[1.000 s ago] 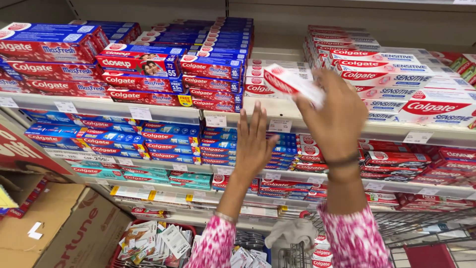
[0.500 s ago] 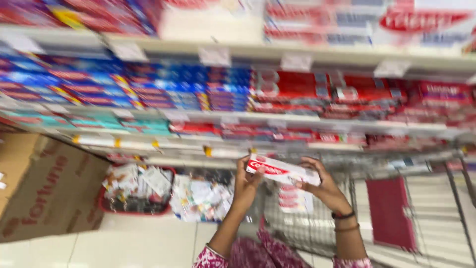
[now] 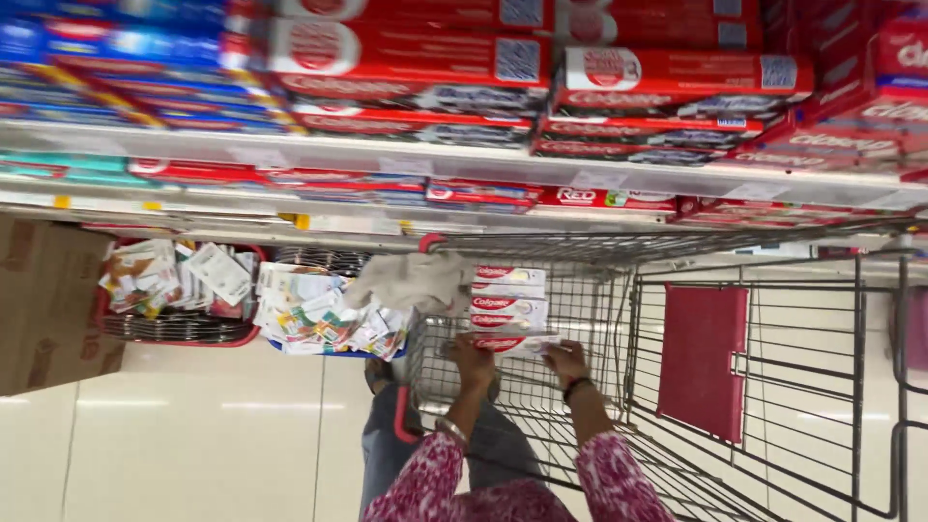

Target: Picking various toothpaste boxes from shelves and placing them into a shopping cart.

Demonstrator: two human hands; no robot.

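Toothpaste box [image 3: 510, 342] lowered from shelf height into wire cart [image 3: 773, 406] | left hand [image 3: 473, 362] and right hand [image 3: 564, 362] both closed on its ends | above stacked boxes [image 3: 508, 295].

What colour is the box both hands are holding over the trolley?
The box is white with red at one end, seen in the head view, held by the left hand and right hand.

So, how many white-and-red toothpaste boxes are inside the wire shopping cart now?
4 visible. Three lie stacked against the front wall of the wire shopping cart. The fourth white-and-red toothpaste box is held by the left hand and right hand. More may be hidden.
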